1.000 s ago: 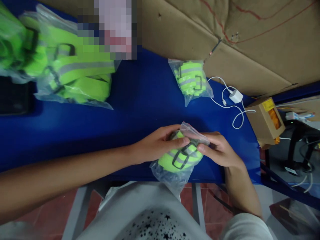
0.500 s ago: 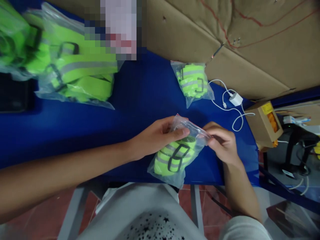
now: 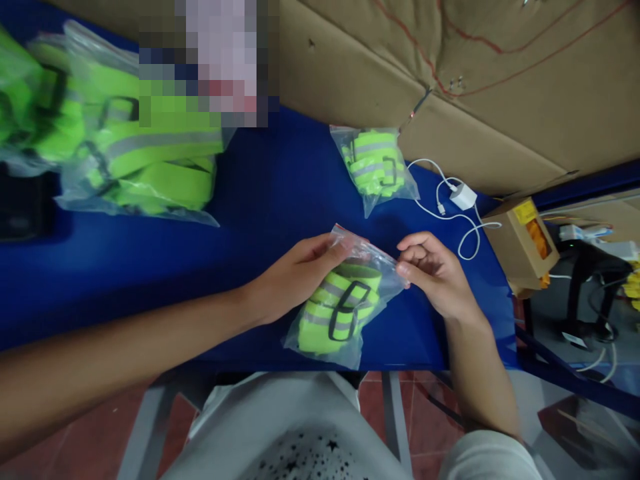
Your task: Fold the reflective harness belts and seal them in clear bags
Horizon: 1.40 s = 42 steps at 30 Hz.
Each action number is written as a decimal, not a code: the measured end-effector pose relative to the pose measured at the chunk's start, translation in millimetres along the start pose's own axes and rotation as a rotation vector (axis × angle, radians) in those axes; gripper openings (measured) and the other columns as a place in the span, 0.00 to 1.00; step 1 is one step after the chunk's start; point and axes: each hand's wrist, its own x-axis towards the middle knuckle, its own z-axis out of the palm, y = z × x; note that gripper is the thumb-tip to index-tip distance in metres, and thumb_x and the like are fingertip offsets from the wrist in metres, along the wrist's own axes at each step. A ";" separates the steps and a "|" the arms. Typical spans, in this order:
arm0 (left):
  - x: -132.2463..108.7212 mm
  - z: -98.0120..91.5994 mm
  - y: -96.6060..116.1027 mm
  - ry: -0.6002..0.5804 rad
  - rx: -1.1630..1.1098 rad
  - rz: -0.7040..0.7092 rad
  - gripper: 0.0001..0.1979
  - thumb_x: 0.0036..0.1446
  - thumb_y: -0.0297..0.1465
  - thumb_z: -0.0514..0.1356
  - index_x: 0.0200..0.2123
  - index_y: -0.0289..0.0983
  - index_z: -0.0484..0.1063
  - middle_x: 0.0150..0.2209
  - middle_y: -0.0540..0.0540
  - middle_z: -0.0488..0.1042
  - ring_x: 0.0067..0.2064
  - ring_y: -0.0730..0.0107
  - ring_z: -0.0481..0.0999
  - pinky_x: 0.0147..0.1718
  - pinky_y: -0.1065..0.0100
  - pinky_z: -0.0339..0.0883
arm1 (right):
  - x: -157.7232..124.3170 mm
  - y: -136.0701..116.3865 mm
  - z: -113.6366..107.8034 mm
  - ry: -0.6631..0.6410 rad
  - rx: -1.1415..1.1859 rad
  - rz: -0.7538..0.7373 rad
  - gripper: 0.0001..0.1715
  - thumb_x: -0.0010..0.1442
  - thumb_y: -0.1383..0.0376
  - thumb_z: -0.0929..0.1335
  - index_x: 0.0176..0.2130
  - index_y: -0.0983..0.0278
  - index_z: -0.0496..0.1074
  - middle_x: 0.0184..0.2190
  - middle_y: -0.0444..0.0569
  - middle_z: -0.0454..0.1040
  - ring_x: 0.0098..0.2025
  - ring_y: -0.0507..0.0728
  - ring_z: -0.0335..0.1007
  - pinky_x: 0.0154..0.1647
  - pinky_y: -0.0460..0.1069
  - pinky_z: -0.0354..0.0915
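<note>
A clear zip bag with a red line along its top edge stands tilted near the front of the blue table. Inside lies a rolled, neon yellow-green reflective strap with grey stripes and a black buckle. My left hand grips the bag at its upper left, thumb in front and fingers behind. At the bag's upper right corner is my right hand, its thumb against the corner and its index finger lifted apart from the thumb.
Another bagged strap lies farther back, beside a white charger and cable. Larger bags of yellow-green straps and a dark object are at left. A cardboard box stands right, before a black stand.
My right hand has loosened its pinch on the bag's corner, its index finger rising off. My left thumb has moved up towards the bag's top edge. The view has shifted slightly.
</note>
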 end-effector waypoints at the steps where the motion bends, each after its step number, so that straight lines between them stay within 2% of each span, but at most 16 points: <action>1: 0.3 -0.2 -0.3 0.004 0.001 0.014 0.19 0.64 0.47 0.64 0.49 0.41 0.81 0.46 0.45 0.85 0.47 0.62 0.84 0.46 0.67 0.77 | 0.1 0.6 -1.2 0.014 0.000 0.008 0.15 0.61 0.61 0.77 0.46 0.57 0.73 0.26 0.38 0.71 0.24 0.47 0.65 0.25 0.44 0.61; 4: 1.6 -2.1 0.0 0.016 0.004 0.052 0.17 0.67 0.45 0.62 0.49 0.40 0.81 0.46 0.45 0.85 0.49 0.62 0.83 0.48 0.67 0.76 | 0.4 1.6 -5.3 0.047 -0.023 0.024 0.16 0.60 0.62 0.78 0.47 0.57 0.75 0.24 0.36 0.68 0.22 0.45 0.61 0.23 0.43 0.57; 7: 3.4 -4.7 1.2 0.089 0.050 0.096 0.17 0.67 0.45 0.61 0.49 0.39 0.81 0.45 0.44 0.85 0.47 0.63 0.83 0.47 0.68 0.76 | 0.8 1.7 -7.8 -0.010 -0.042 0.089 0.14 0.62 0.58 0.77 0.46 0.59 0.77 0.27 0.39 0.72 0.25 0.46 0.65 0.26 0.43 0.61; 11: 5.9 -5.7 1.9 0.191 0.064 0.120 0.20 0.67 0.48 0.60 0.50 0.40 0.79 0.43 0.45 0.84 0.40 0.65 0.82 0.40 0.69 0.76 | 0.5 2.0 -7.1 -0.047 -0.070 0.178 0.14 0.64 0.54 0.74 0.36 0.63 0.76 0.28 0.43 0.74 0.26 0.48 0.67 0.27 0.45 0.63; 16: 5.8 -2.8 -1.2 0.244 0.065 0.126 0.18 0.69 0.48 0.58 0.48 0.42 0.77 0.37 0.48 0.84 0.35 0.67 0.81 0.33 0.70 0.74 | -0.9 1.7 -0.2 0.028 -0.120 0.037 0.18 0.64 0.57 0.75 0.29 0.63 0.71 0.23 0.39 0.67 0.24 0.46 0.57 0.25 0.45 0.53; 19: 5.6 -2.4 -2.5 0.279 0.164 0.179 0.16 0.71 0.45 0.56 0.46 0.42 0.77 0.36 0.49 0.83 0.38 0.68 0.81 0.38 0.71 0.73 | -1.4 0.6 2.1 0.014 -0.127 0.021 0.18 0.64 0.57 0.75 0.29 0.64 0.70 0.23 0.39 0.65 0.24 0.46 0.55 0.25 0.46 0.51; 22: 6.1 -3.5 -2.9 0.304 0.255 0.236 0.15 0.71 0.43 0.56 0.44 0.41 0.78 0.38 0.49 0.83 0.43 0.68 0.80 0.45 0.71 0.72 | -0.6 0.6 -0.6 -0.079 -0.123 0.068 0.15 0.65 0.57 0.74 0.32 0.63 0.73 0.25 0.40 0.67 0.26 0.47 0.58 0.28 0.46 0.54; 24: 6.3 -4.1 -3.4 0.310 0.254 0.234 0.16 0.71 0.44 0.55 0.44 0.40 0.77 0.38 0.49 0.83 0.44 0.66 0.80 0.46 0.70 0.72 | 0.6 2.1 -2.7 -0.099 -0.090 0.124 0.14 0.65 0.56 0.73 0.34 0.63 0.74 0.25 0.40 0.68 0.26 0.48 0.59 0.28 0.46 0.55; 26: 6.1 -3.8 -4.0 0.307 0.225 0.210 0.17 0.71 0.46 0.55 0.45 0.40 0.76 0.37 0.48 0.83 0.42 0.65 0.80 0.44 0.68 0.72 | 1.8 4.5 -2.7 -0.063 -0.065 0.159 0.14 0.65 0.56 0.73 0.33 0.63 0.72 0.24 0.40 0.66 0.25 0.48 0.57 0.27 0.46 0.53; 31: 3.9 -0.3 -2.9 0.332 0.216 0.177 0.19 0.70 0.48 0.54 0.45 0.40 0.74 0.36 0.47 0.83 0.38 0.63 0.80 0.37 0.67 0.73 | 2.8 10.1 5.5 0.063 -0.092 0.037 0.17 0.62 0.62 0.73 0.27 0.62 0.64 0.24 0.39 0.63 0.26 0.48 0.55 0.27 0.46 0.51; 36: 2.9 0.3 0.3 0.290 0.249 0.190 0.18 0.71 0.47 0.54 0.40 0.40 0.75 0.36 0.48 0.83 0.37 0.66 0.79 0.37 0.69 0.73 | 2.7 8.2 8.3 -0.001 -0.087 0.050 0.11 0.65 0.62 0.71 0.31 0.62 0.69 0.25 0.40 0.64 0.26 0.48 0.56 0.27 0.46 0.52; 42: 3.6 -2.4 1.3 0.276 0.126 0.132 0.15 0.63 0.46 0.64 0.40 0.40 0.75 0.36 0.48 0.83 0.33 0.68 0.78 0.34 0.69 0.74 | 3.3 8.5 7.6 0.010 -0.057 0.084 0.14 0.64 0.60 0.72 0.30 0.63 0.68 0.24 0.39 0.63 0.25 0.48 0.55 0.27 0.46 0.51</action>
